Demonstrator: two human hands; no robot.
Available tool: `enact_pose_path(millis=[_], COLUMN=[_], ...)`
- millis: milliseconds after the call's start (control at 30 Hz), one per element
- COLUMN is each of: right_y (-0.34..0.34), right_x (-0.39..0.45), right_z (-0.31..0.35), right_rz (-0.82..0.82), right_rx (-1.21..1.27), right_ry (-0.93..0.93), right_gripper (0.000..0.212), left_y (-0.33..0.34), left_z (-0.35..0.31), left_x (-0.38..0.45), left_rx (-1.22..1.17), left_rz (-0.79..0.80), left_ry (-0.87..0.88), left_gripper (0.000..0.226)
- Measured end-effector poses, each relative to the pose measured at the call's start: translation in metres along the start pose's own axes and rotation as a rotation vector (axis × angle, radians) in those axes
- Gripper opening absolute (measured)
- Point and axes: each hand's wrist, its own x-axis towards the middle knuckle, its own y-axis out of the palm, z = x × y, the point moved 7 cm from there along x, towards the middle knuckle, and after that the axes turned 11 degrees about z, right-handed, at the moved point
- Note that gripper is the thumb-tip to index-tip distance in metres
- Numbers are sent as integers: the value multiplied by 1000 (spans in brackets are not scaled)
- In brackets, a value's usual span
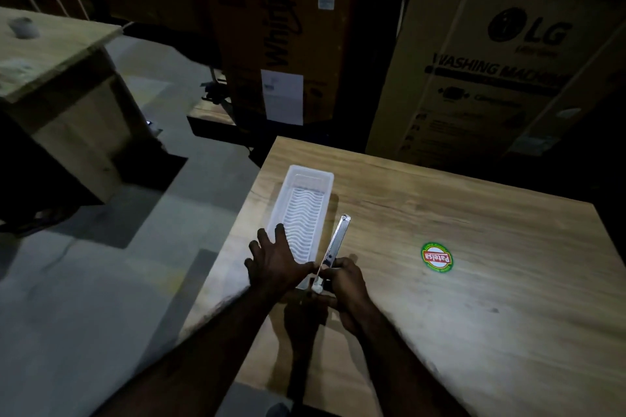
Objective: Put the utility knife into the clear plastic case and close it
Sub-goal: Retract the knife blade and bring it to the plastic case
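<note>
A clear plastic case (pixel 306 203) lies lengthwise on the wooden table (pixel 474 274), near its left edge, with a wavy ribbed surface showing. My left hand (pixel 276 264) rests flat on the case's near end, fingers spread. My right hand (pixel 345 281) grips the near end of the utility knife (pixel 335 242), a slim silver tool. The knife points away from me and runs along the right side of the case. Whether the case is lidded I cannot tell.
A round green and red sticker (pixel 437 257) marks the tabletop to the right. Tall cardboard appliance boxes (pixel 491 54) stand behind the table. A second wooden table (pixel 57 54) stands at the left across a grey floor (pixel 101 281).
</note>
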Motion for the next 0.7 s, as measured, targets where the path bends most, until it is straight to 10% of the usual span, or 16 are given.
enact_pose_path(millis=[700], right_y=[0], right_x=[15], right_z=[-8], right_rz=[-5], right_rx=[72], right_ry=[8], right_gripper=[19], left_y=[-14], left_z=[-1], left_x=[-4], left_rx=[-134], left_rz=[11], left_ry=[8], left_gripper=[95])
